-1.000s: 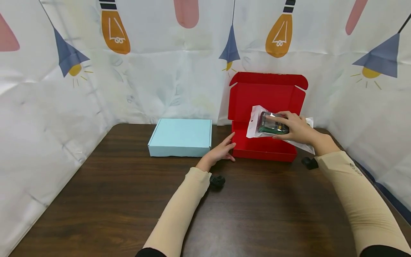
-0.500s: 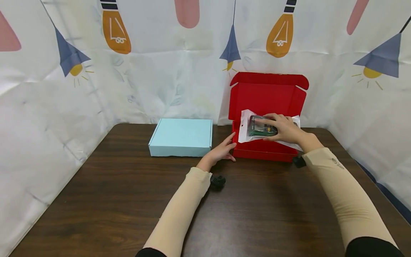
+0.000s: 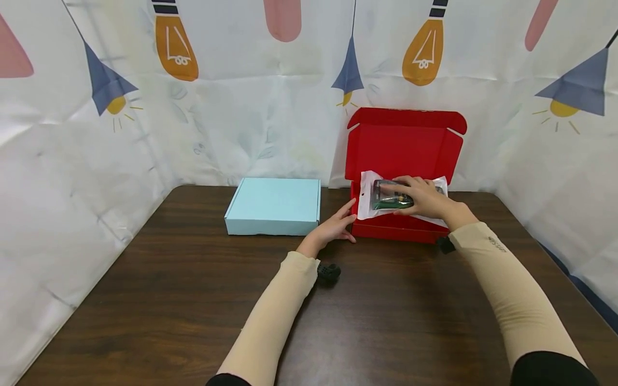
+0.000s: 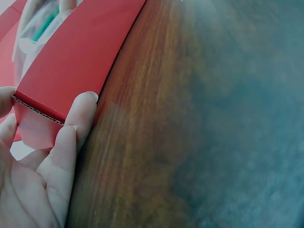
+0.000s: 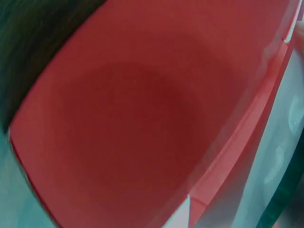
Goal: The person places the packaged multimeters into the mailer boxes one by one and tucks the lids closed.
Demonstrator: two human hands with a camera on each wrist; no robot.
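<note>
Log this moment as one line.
left hand: touching red box | right hand: holding packet | red box: lid up | blue box: closed, left of red box

The right hand (image 3: 422,197) covers the middle of the pouch (image 3: 367,201), partly hiding the dark-and-green item (image 3: 386,197) inside, whose markings are too small to read. Whether the pouch touches the floor of the red box (image 3: 396,231) cannot be told. A closed lid conceals the interior of the light blue box (image 3: 274,198). Lettering (image 3: 497,245) on the right sleeve (image 3: 507,295) is too tiny to make out. The left wrist view crops the left hand (image 3: 330,229) at its left and bottom edges and blurs the counter (image 3: 183,311). In the right wrist view, the pouch runs off the right edge.
</note>
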